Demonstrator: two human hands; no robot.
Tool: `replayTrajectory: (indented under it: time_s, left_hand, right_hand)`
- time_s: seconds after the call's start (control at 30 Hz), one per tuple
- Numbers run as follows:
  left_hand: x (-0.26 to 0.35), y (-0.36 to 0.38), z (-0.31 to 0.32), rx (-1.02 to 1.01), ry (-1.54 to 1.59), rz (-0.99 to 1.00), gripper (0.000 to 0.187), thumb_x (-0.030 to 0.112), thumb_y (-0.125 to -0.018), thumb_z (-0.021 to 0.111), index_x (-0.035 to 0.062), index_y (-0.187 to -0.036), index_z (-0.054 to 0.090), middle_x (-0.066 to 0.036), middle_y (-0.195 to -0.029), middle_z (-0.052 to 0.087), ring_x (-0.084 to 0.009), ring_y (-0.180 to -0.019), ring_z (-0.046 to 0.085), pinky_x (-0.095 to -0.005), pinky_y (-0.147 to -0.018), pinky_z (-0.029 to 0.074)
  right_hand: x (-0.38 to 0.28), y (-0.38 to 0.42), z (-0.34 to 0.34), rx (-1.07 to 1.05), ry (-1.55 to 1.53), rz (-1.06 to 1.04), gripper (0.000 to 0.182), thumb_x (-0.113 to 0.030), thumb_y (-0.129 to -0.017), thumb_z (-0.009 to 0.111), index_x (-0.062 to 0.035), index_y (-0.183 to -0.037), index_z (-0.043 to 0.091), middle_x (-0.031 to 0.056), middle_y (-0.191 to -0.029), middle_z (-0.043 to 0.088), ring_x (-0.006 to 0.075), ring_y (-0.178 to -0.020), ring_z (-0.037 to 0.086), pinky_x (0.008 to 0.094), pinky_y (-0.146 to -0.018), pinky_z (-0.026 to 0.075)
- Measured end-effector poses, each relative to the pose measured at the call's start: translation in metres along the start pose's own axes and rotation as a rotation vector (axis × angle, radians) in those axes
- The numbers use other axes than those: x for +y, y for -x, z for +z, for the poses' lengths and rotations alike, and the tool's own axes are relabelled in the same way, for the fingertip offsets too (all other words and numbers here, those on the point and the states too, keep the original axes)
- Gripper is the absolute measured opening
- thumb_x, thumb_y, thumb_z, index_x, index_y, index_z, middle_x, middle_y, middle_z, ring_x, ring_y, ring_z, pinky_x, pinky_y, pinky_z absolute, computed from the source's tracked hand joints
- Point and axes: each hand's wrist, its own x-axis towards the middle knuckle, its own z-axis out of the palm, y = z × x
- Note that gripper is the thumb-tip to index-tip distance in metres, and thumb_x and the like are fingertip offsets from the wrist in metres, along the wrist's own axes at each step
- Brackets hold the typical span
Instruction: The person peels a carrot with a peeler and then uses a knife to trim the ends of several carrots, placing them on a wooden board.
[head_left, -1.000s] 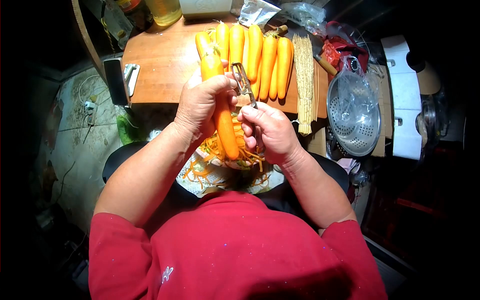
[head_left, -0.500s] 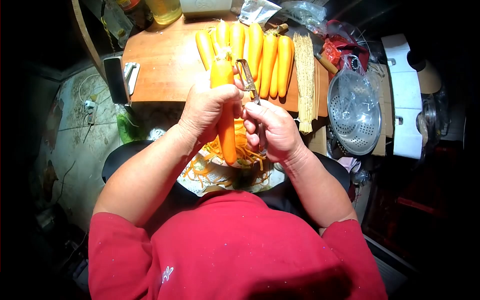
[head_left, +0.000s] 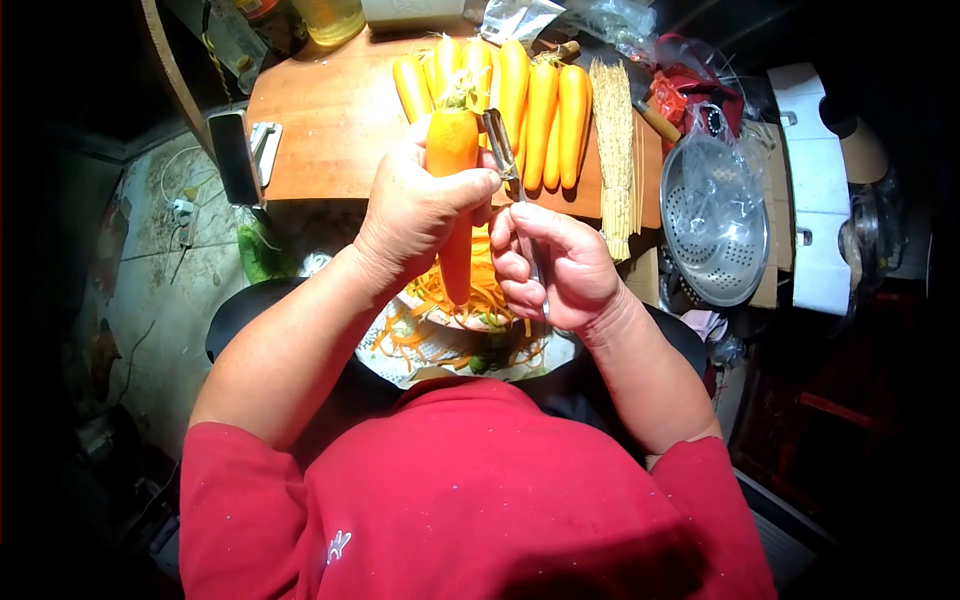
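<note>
My left hand [head_left: 425,200] is closed around the middle of a large carrot [head_left: 453,145], its leafy stub end pointing away from me and its tip toward my lap. In my right hand [head_left: 565,260] is a metal peeler [head_left: 500,140], gripped by the handle, its blade end just right of the carrot's upper part. Below both hands, orange peelings [head_left: 440,300] lie heaped in a light-coloured container [head_left: 400,365] at my lap. Several more carrots [head_left: 541,115] lie side by side on the wooden table [head_left: 320,130] beyond my hands.
A bundle of thin sticks [head_left: 613,150] lies right of the carrots. Farther right sits a metal colander [head_left: 715,225] with clear plastic in it. A phone [head_left: 233,160] stands at the table's left edge. Bottles [head_left: 330,20] line the back.
The carrot's tip has swung slightly upward, away from me. The peeler has shifted a little right and stands slightly farther from the carrot.
</note>
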Motion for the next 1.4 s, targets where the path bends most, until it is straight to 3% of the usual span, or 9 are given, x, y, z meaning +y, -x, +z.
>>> replayTrajectory:
  time_s: [0.2,0.47,0.6,0.7,0.8,0.87,0.97,1.1,1.4]
  left_hand:
    - [-0.003,0.005,0.006,0.090,-0.048,0.081,0.029,0.004,-0.079,0.066,0.0036,-0.104,0.051,-0.003,-0.087,0.059,-0.0093,-0.068,0.058,-0.0230,-0.060,0.050]
    - [-0.008,0.003,0.001,0.116,-0.058,0.022,0.031,0.003,-0.079,0.065,0.0034,-0.106,0.051,-0.004,-0.086,0.060,-0.0098,-0.065,0.057,-0.0231,-0.059,0.049]
    - [-0.007,0.005,0.000,0.094,0.021,-0.040,0.045,0.005,-0.075,0.068,0.0016,-0.115,0.048,-0.007,-0.088,0.058,-0.0150,-0.062,0.056,-0.0261,-0.057,0.046]
    - [-0.009,0.004,0.000,0.082,0.078,-0.044,0.033,0.007,-0.079,0.067,0.0036,-0.108,0.052,-0.004,-0.084,0.060,-0.0113,-0.061,0.056,-0.0252,-0.056,0.048]
    - [-0.009,0.002,0.000,0.075,0.086,-0.071,0.031,0.008,-0.080,0.068,0.0045,-0.107,0.054,-0.004,-0.083,0.060,-0.0112,-0.062,0.056,-0.0251,-0.057,0.048]
    - [-0.009,0.003,0.002,0.086,0.086,-0.076,0.030,0.009,-0.080,0.069,0.0049,-0.107,0.055,-0.003,-0.083,0.060,-0.0111,-0.062,0.056,-0.0248,-0.057,0.047]
    - [-0.009,0.002,0.003,0.095,0.080,-0.081,0.030,0.010,-0.081,0.070,0.0053,-0.106,0.056,-0.003,-0.084,0.059,-0.0107,-0.064,0.055,-0.0243,-0.058,0.047]
    - [-0.008,0.002,0.003,0.092,0.048,-0.090,0.029,0.008,-0.080,0.071,0.0049,-0.104,0.055,-0.003,-0.084,0.059,-0.0104,-0.065,0.055,-0.0242,-0.060,0.048]
    - [-0.011,-0.001,-0.004,0.030,0.071,-0.074,0.032,0.005,-0.079,0.071,0.0039,-0.105,0.053,-0.004,-0.084,0.059,-0.0114,-0.068,0.057,-0.0247,-0.062,0.048]
  right_hand:
    - [0.005,-0.001,-0.001,0.013,-0.007,0.014,0.025,-0.028,-0.098,0.046,-0.0060,-0.094,0.056,0.0040,-0.066,0.054,0.0135,-0.047,0.049,0.0262,-0.042,0.038]
    - [0.004,0.000,0.004,-0.001,0.098,-0.103,0.023,-0.026,-0.097,0.050,-0.0043,-0.093,0.057,0.0030,-0.065,0.054,0.0128,-0.046,0.048,0.0250,-0.042,0.038]
    - [0.005,-0.004,0.005,0.251,0.438,-0.275,0.016,-0.022,-0.095,0.055,-0.0054,-0.094,0.056,0.0026,-0.069,0.054,0.0101,-0.049,0.050,0.0214,-0.047,0.042]
    - [0.010,-0.007,0.005,0.354,0.574,-0.349,0.016,-0.021,-0.094,0.059,-0.0055,-0.092,0.056,-0.0004,-0.069,0.053,0.0058,-0.050,0.049,0.0186,-0.047,0.041]
    - [0.012,-0.009,0.003,0.450,0.757,-0.439,0.016,-0.018,-0.092,0.059,-0.0019,-0.093,0.059,-0.0012,-0.070,0.057,0.0071,-0.055,0.053,0.0210,-0.054,0.045]
    - [0.015,-0.010,-0.001,0.457,0.961,-0.580,0.018,-0.015,-0.090,0.060,0.0004,-0.099,0.060,0.0036,-0.074,0.062,0.0126,-0.064,0.060,0.0262,-0.062,0.048]
    - [0.015,-0.010,0.001,0.516,1.085,-0.599,0.019,-0.013,-0.089,0.061,0.0013,-0.101,0.060,0.0084,-0.078,0.065,0.0165,-0.070,0.062,0.0300,-0.067,0.049]
    - [0.013,-0.010,0.002,0.515,1.086,-0.606,0.017,-0.013,-0.089,0.060,0.0007,-0.099,0.061,0.0115,-0.079,0.066,0.0172,-0.070,0.062,0.0310,-0.067,0.049]
    - [0.012,-0.009,0.003,0.386,0.754,-0.456,0.019,-0.017,-0.094,0.058,-0.0006,-0.102,0.058,-0.0022,-0.069,0.054,0.0034,-0.052,0.048,0.0192,-0.048,0.042]
